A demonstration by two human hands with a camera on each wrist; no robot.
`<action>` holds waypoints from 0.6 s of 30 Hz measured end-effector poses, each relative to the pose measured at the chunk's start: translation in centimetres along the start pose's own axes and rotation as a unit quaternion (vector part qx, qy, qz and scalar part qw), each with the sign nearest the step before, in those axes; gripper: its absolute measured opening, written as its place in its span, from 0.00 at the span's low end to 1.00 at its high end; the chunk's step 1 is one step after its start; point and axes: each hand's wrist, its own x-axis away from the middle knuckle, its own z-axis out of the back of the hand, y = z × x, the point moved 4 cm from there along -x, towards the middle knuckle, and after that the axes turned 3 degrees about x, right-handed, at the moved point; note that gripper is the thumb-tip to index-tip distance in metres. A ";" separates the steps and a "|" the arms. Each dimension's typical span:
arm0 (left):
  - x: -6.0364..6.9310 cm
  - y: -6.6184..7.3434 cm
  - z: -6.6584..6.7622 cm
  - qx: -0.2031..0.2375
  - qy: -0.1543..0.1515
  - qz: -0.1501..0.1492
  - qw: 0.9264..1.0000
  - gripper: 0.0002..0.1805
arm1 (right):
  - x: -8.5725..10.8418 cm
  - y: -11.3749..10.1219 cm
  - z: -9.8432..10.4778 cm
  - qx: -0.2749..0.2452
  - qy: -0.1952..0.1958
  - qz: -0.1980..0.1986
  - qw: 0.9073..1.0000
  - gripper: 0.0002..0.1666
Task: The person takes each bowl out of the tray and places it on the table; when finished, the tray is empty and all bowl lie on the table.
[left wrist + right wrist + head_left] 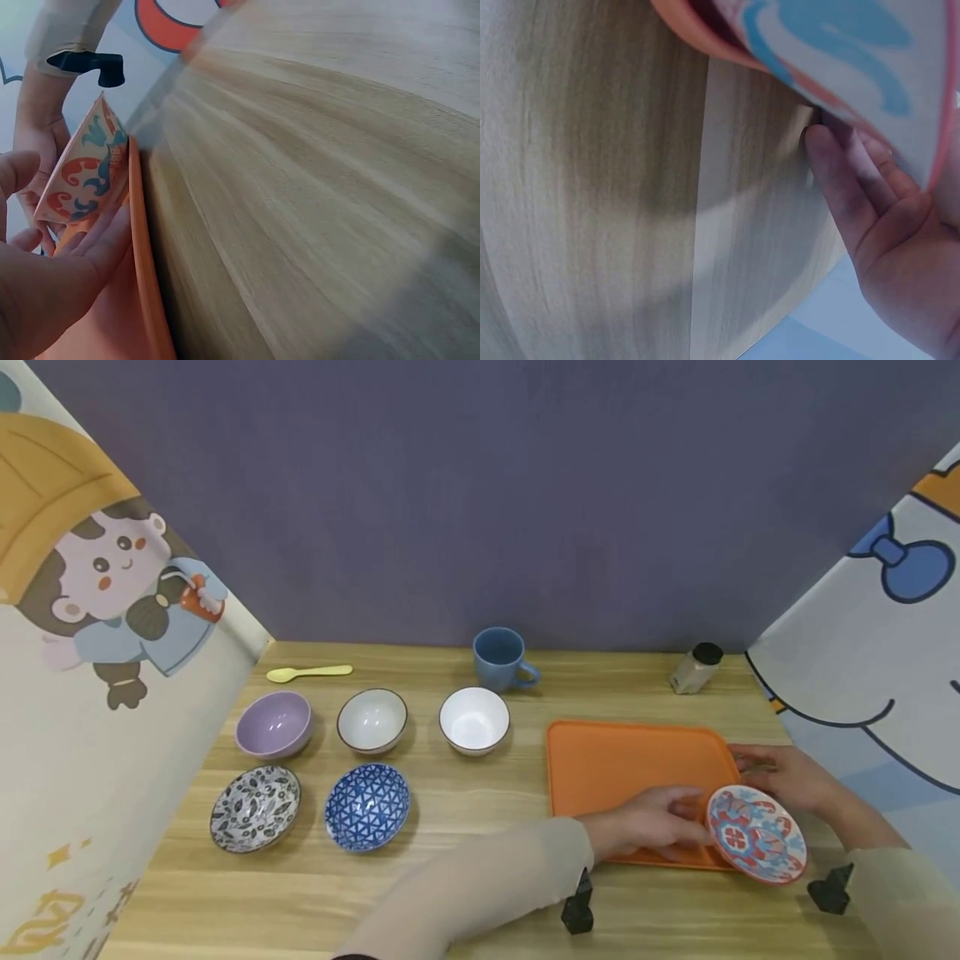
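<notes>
A small bowl with a red, blue and white pattern is tilted over the right end of an orange tray. My left hand reaches over the tray to the bowl's left side. In the left wrist view its fingers lie extended along the bowl's underside, the thumb held apart. Behind the bowl, my right hand is at the tray's right edge. In the right wrist view, the bowl partly covers the right hand, whose fingers extend loosely beneath it; exact contact is hidden.
Left of the tray stand a white bowl, a grey-white bowl, a purple bowl, a leaf-patterned bowl and a blue triangle-patterned bowl. Behind are a yellow spoon, a blue mug and a black-lidded jar.
</notes>
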 end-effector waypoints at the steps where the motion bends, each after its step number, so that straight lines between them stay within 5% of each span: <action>1: -0.1 0.0 -0.2 -0.002 -0.001 0.000 1.000 0.34 | 0.0 0.0 0.0 0.000 0.000 -0.001 1.000 0.34; 18: -1.1 0.6 -1.9 -0.017 0.042 0.001 0.999 0.38 | -0.2 0.4 -0.1 -0.009 -0.002 -0.007 1.000 0.36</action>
